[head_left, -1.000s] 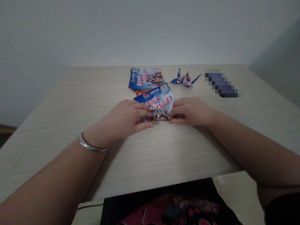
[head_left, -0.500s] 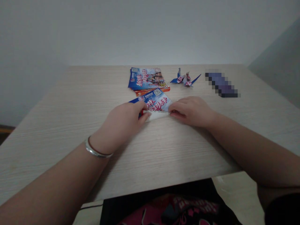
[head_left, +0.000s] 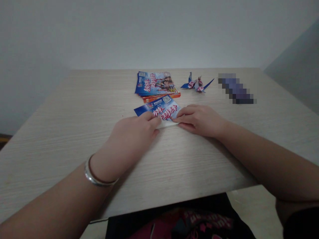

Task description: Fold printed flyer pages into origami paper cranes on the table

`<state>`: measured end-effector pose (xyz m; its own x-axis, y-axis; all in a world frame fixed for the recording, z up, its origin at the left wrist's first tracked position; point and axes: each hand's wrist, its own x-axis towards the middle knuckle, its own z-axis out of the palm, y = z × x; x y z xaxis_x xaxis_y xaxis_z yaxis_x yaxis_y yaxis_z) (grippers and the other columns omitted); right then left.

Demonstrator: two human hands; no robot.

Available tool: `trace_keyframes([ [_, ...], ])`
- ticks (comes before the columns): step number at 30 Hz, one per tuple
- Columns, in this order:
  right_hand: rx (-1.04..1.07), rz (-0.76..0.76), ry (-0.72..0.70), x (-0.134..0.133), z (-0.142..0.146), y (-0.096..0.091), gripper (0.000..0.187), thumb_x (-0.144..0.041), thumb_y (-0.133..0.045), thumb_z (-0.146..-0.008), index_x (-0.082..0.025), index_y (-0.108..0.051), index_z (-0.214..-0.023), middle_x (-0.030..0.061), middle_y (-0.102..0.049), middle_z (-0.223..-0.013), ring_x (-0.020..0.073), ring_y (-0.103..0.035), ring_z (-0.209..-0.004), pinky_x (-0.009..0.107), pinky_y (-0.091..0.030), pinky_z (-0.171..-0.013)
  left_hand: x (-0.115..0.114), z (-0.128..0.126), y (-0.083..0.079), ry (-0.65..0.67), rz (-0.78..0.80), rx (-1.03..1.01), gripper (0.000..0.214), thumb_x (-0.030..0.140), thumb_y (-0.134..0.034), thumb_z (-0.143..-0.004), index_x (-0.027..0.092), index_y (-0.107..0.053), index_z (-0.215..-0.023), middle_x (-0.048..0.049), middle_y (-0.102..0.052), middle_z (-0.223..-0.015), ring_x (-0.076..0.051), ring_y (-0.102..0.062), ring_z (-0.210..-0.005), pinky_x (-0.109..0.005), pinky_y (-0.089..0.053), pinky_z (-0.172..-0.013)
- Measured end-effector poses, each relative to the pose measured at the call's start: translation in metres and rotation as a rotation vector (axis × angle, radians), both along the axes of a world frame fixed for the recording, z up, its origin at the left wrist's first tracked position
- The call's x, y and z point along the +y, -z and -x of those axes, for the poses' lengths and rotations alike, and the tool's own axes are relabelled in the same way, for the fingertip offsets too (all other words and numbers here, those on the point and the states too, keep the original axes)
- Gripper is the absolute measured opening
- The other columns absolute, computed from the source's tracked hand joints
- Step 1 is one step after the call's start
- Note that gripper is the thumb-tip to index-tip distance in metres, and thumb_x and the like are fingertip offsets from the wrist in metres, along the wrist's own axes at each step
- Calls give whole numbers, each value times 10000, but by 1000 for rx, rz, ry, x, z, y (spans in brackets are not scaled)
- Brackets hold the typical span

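A blue printed paper sheet [head_left: 161, 109] lies on the wooden table [head_left: 74, 109], its near edge folded up so the white underside shows. My left hand [head_left: 132, 136], with a silver bangle at the wrist, pinches the sheet's near left part between thumb and fingers. My right hand [head_left: 199, 119] presses the sheet's right side, fingers closed together on the fold. Both hands sit at the middle of the table.
A stack of the same blue leaflets [head_left: 154, 84] lies just behind the sheet. Two folded paper cranes [head_left: 196, 84] stand to its right. A dark blurred object [head_left: 235, 89] lies further right. The table's near edge runs just below my forearms.
The sheet's near half has been folded up and away, showing the white underside. Both hands moved slightly forward with the fold, and the sheet shifted a little to the left.
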<state>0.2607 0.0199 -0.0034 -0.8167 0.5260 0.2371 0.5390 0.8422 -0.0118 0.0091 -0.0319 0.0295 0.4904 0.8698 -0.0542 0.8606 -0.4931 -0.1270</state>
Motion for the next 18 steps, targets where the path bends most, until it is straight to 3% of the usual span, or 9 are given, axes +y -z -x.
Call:
trace_keyframes([
  [3,-32,6,18,0,4,0,296,-268,-557,-1012,-211,-797,-1176,112,-787,-1131,242,-694,-999,357,-509,-860,-1,2,3,83,37,50,352,211,-457,-1034,214,-687,-1301,-112,-715,-1335,-330,-730,-1017,-444,-547,-777],
  [7,-22,27,43,-1,8,1,310,-256,-558,-1002,-210,-775,-1218,114,-784,-1128,241,-683,-992,356,-497,-855,1,3,8,88,64,43,448,120,-432,-1006,181,-645,-1397,-128,-691,-1405,-345,-687,-1160,-471,-549,-882],
  [18,-6,65,44,-1,9,0,274,-264,-551,-1008,-205,-813,-1062,103,-786,-1067,237,-683,-957,351,-481,-820,2,3,9,83,38,41,370,120,-436,-988,163,-702,-1242,-136,-744,-1283,-324,-686,-1083,-446,-546,-870],
])
